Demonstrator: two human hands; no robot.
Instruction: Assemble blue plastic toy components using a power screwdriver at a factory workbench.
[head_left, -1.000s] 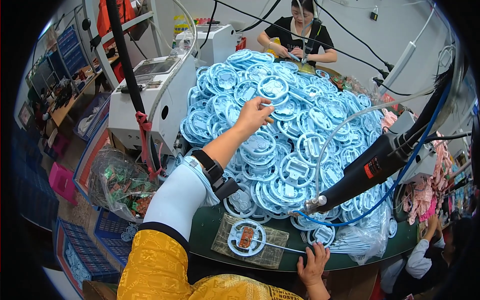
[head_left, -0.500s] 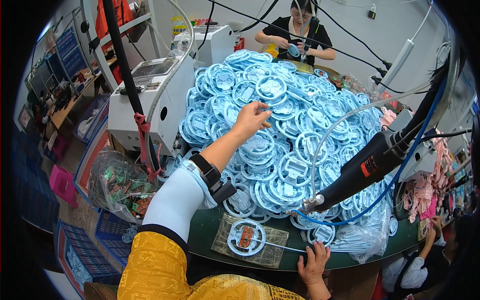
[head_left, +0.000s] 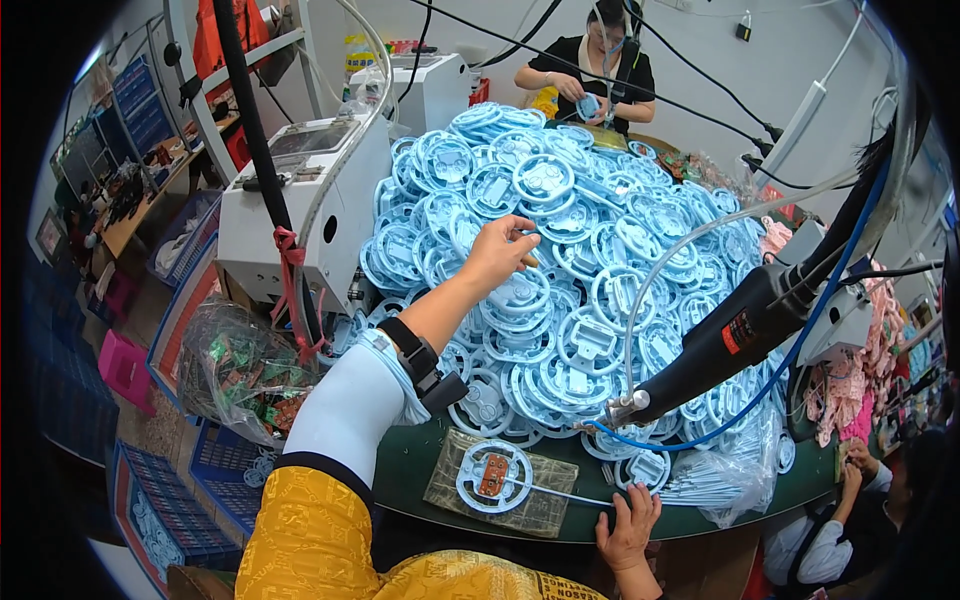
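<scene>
While the left hand (head_left: 500,252) hangs curled over the heaped blue rings (head_left: 592,343), its grip impossible to tell from here, one careless tug could send a few sliding onto the wheel-shaped part (head_left: 494,505) at six o'clock, right hand (head_left: 629,528) resting open at its four o'clock.

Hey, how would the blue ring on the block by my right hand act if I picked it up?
The ring looks like molded plastic, so it's probably stiff. Its open, cut-out shape suggests it's light. The long thin stick running from its right side could make it swing or tip that way.
</scene>
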